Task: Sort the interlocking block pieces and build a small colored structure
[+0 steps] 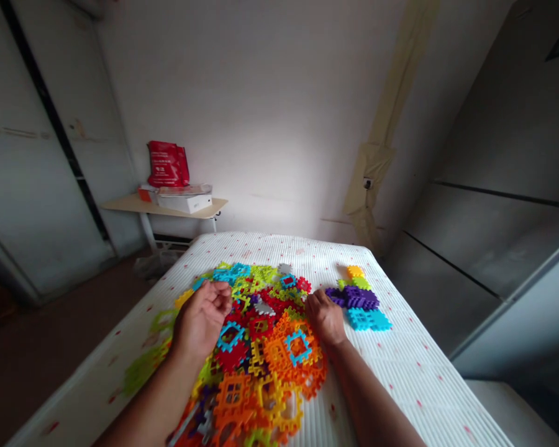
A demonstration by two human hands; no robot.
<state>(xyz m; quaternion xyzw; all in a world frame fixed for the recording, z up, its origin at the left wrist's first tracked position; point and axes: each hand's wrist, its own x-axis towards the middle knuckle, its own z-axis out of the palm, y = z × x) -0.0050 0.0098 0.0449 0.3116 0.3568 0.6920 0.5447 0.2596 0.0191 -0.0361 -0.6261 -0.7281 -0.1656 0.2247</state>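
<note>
A heap of colourful plastic interlocking building pieces, toothed squares and window frames, lies on the white bedspread. Over the heap's left side is my left hand, palm turned inward, fingers loosely bent with nothing visible in them. My right hand is at the heap's right edge, back up, fingers curled together; whatever they hold is hidden. Just right of it sit stacked purple pieces. Blue pieces lie on the near side of that stack, with green pieces and a yellow piece beyond.
Against the far wall stands a small table, bearing a white box and a red bag. Grey cabinets rise on the right. A wall socket is set in taped wall behind the bed.
</note>
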